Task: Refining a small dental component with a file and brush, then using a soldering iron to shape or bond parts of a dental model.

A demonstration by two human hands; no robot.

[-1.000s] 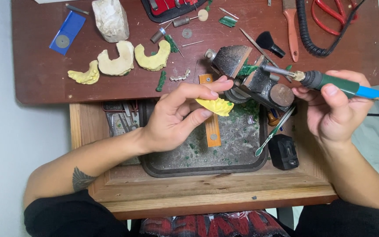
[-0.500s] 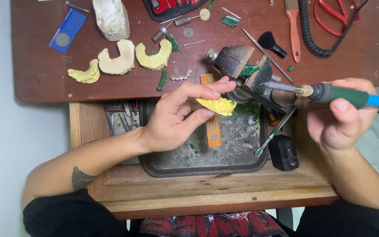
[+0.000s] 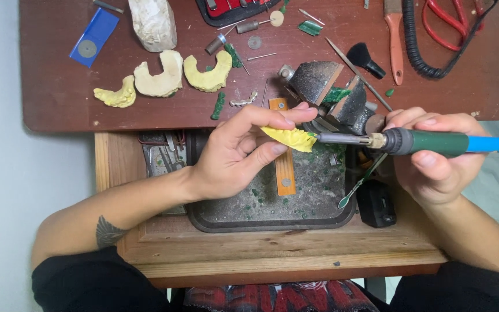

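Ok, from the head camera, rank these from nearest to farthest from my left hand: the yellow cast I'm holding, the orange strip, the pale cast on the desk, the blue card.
1. Yellow cast: pinched in the left hand fingertips.
2. Orange strip: just right of the hand, over the tray.
3. Pale cast: up-left on the desk.
4. Blue card: far upper-left corner.

A small yellow cast [image 3: 289, 137], jagged-edged, hangs pinched over the dark tray [image 3: 272, 222]. A green-and-blue-handled heated tool [image 3: 434, 143] lies level, its metal tip touching the cast's right edge.
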